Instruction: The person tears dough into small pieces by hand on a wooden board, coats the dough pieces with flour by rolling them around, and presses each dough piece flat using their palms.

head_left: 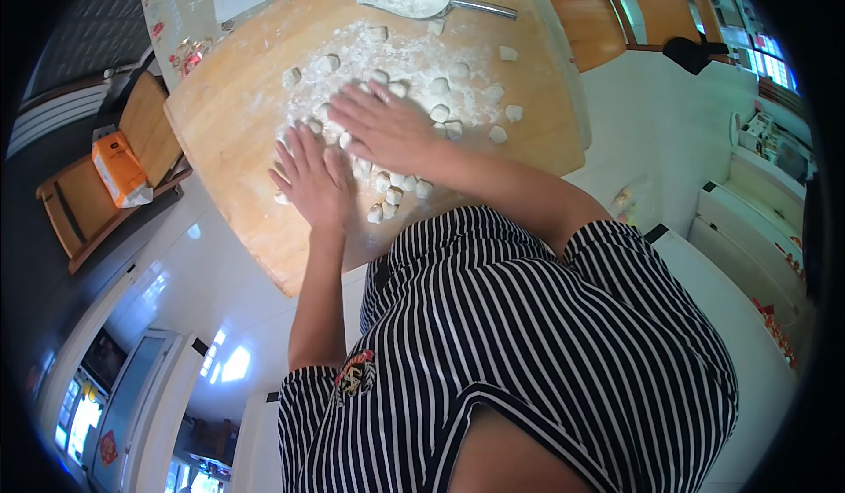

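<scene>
My left hand (312, 180) lies palm down with its fingers spread over small floured dough pieces (393, 195) on a wooden board (238, 123). Beside it, my right hand (387, 132) is also flat, fingers stretched out toward the left. Dough pieces show around and between the fingers; what lies under both palms is hidden. More pieces are scattered over the white flour (414, 62) to the right and above the hands. Neither hand is wrapped round anything.
A metal scoop (484, 7) full of flour rests at the board's far edge, next to a pale rounded thing cut off by the frame. Wooden chairs (585, 18) stand at the right. An orange package (121, 169) sits on a chair at the left.
</scene>
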Demonstrator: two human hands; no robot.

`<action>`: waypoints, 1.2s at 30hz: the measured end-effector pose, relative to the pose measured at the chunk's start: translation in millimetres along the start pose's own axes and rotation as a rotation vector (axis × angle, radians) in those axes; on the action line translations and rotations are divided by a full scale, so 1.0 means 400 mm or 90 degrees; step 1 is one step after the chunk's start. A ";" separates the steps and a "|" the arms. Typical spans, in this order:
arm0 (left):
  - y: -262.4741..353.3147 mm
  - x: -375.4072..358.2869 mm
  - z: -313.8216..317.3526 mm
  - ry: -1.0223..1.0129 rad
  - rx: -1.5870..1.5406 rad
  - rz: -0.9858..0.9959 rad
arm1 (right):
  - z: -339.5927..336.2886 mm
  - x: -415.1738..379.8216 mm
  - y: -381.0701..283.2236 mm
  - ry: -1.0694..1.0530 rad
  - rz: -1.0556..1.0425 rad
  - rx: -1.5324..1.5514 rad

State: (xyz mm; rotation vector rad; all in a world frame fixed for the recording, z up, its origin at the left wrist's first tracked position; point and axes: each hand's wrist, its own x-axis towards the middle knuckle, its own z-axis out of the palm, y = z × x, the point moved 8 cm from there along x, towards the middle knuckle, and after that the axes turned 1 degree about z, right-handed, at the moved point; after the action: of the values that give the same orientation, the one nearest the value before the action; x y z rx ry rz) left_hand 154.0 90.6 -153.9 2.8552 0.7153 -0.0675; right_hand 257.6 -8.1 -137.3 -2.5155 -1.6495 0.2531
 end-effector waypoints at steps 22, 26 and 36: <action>-0.021 -0.036 0.009 0.033 0.049 0.014 | -0.026 -0.001 -0.004 -0.066 -0.004 0.011; 0.016 0.103 0.000 0.093 -0.088 0.004 | 0.003 -0.132 -0.053 -0.062 -0.062 0.076; 0.233 -0.032 0.024 -0.031 -0.070 0.202 | -0.066 -0.125 0.224 0.190 0.173 0.019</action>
State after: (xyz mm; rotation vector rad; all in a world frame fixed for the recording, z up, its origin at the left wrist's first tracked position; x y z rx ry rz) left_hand 186.8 2.1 -145.2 2.8105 0.2421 -0.0494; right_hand 323.9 -90.0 -125.1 -2.5974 -1.1886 -0.0713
